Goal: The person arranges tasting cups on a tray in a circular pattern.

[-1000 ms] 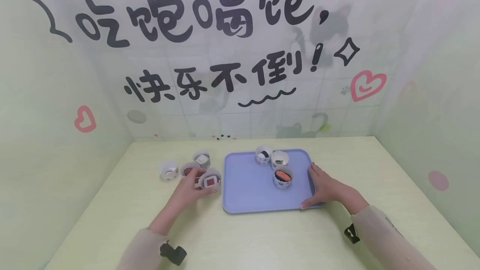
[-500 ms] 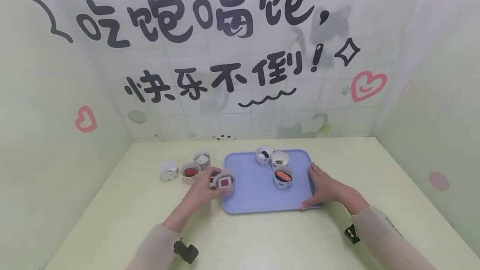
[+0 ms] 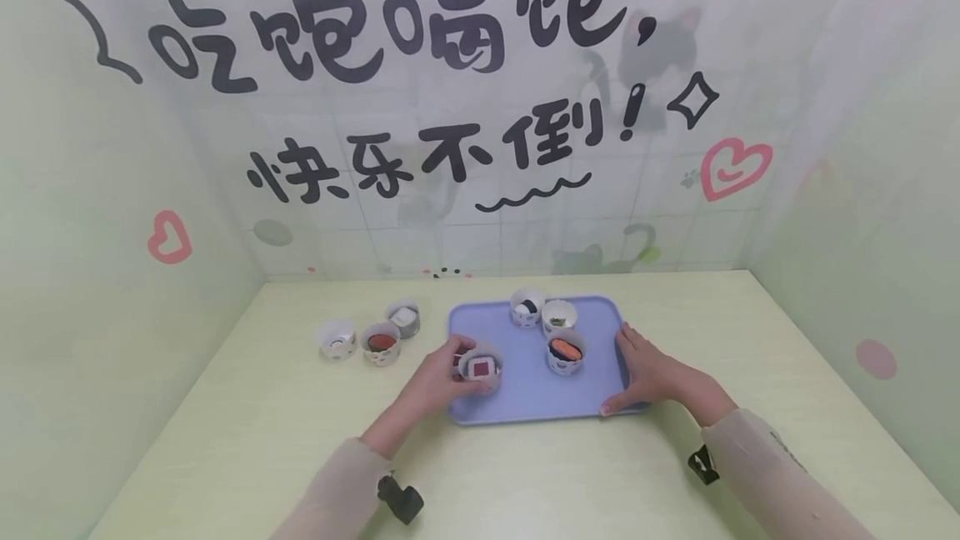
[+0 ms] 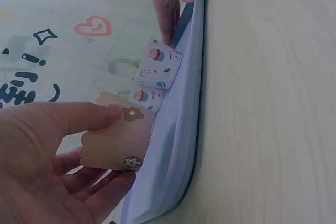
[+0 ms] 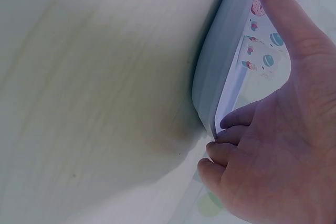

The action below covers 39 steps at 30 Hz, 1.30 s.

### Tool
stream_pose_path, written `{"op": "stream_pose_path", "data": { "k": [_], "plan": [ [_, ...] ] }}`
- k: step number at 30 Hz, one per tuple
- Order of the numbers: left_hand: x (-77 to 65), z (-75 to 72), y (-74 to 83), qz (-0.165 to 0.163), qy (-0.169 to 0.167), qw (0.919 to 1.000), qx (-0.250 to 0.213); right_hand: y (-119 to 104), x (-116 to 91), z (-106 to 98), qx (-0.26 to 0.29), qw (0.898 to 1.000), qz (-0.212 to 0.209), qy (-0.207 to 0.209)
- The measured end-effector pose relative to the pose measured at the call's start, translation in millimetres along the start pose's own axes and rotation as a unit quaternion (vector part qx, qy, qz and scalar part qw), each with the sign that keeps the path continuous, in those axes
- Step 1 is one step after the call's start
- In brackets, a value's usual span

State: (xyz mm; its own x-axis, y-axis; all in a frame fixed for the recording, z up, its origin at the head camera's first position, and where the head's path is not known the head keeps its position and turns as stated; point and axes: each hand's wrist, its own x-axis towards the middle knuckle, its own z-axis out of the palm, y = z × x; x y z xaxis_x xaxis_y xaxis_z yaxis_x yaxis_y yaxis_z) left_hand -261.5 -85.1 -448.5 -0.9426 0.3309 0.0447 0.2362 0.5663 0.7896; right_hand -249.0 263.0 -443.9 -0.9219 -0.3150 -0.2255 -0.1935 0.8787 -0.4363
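My left hand (image 3: 441, 380) holds a tan paper baking cup (image 4: 113, 139) between thumb and fingers, over the left part of the blue tray (image 3: 487, 411). Inside this cup sits a toy sushi roll (image 3: 482, 368), white with a red square centre. My right hand (image 3: 651, 373) grips the tray at its near right corner, thumb at the front and fingers along the right side. Three patterned cups stand on the tray: one with an orange-topped sushi (image 3: 565, 349), one with a black-and-white rice ball (image 3: 527, 307), and one with a small green piece (image 3: 558, 321).
Left of the tray on the table (image 3: 525, 482) stand three more cups: one with a red-topped piece (image 3: 382, 343), one with a white piece (image 3: 405, 317), and one pale cup (image 3: 337, 342) at the far left. A printed wall (image 3: 420, 215) closes off the back.
My left hand has carried the baking cup with the sushi roll rightwards, from beside the other cups to over the tray's left part. My right hand has stayed at the tray.
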Motion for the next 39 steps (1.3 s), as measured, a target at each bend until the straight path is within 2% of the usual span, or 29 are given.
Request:
{"op": "stream_pose_path", "data": {
  "k": [7, 17, 29, 39],
  "plan": [
    [5.1, 12.5, 11.5, 0.024, -0.035, 0.9991, 0.001, 1, 2, -1, -0.003, 1.000, 0.008, -0.003],
    [13.8, 30.7, 24.8, 0.056, -0.057, 0.9968, 0.008, -1, 1, -3, 0.000, 1.000, 0.003, -0.002],
    [21.2, 50.1, 34.2, 0.046, -0.086, 0.9952, 0.010, 1, 2, -2, -0.002, 1.000, 0.000, -0.001],
    [23.7, 60.0, 39.8, 0.038, -0.102, 0.9939, 0.018, -1, 0, -2, -0.008, 1.000, 0.002, 0.001]
  ]
}}
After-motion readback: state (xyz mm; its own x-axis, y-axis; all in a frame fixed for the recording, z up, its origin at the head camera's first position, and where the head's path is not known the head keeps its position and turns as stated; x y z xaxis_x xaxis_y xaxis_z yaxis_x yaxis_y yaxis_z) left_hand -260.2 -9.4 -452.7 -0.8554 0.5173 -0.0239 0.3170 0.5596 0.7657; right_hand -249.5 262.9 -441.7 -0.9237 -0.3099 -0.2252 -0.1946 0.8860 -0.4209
